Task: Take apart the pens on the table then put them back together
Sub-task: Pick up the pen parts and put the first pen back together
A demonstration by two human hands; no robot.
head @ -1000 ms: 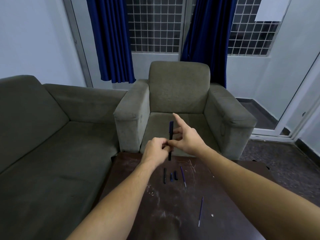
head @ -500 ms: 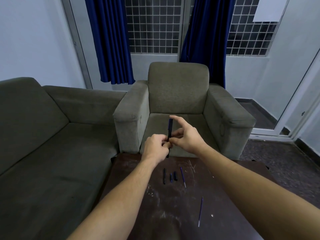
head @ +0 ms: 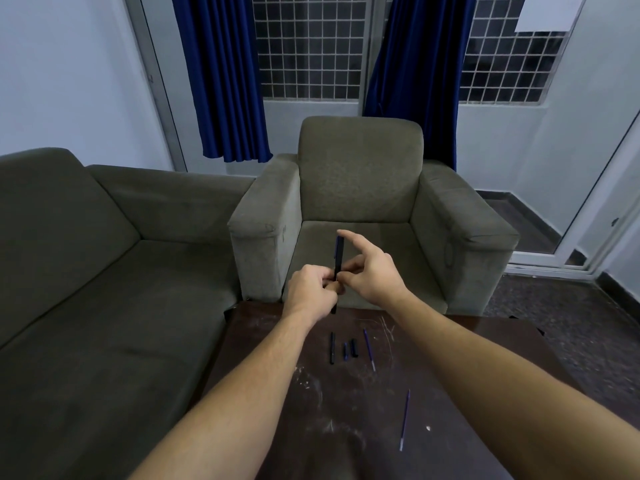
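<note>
I hold a dark blue pen (head: 338, 252) upright above the far edge of the dark table (head: 485, 358). My left hand (head: 311, 289) grips its lower part, and the tip pokes out below the fist. My right hand (head: 369, 273) pinches the pen's middle with thumb and fingers, index finger raised beside the cap. On the table lie a black barrel (head: 332, 348), two short dark pieces (head: 349, 348), and a thin blue refill (head: 369, 349). A second refill (head: 404, 420) lies nearer to me on the right.
A grey-green armchair (head: 360, 188) stands straight behind the table and a matching sofa (head: 86, 271) runs along the left. Blue curtains hang over barred windows at the back. A glass door is at the right.
My right index finger has lifted up again beside the cap after curling down. The pen stays upright in both hands at nearly the same spot. The parts on the table have not moved.
</note>
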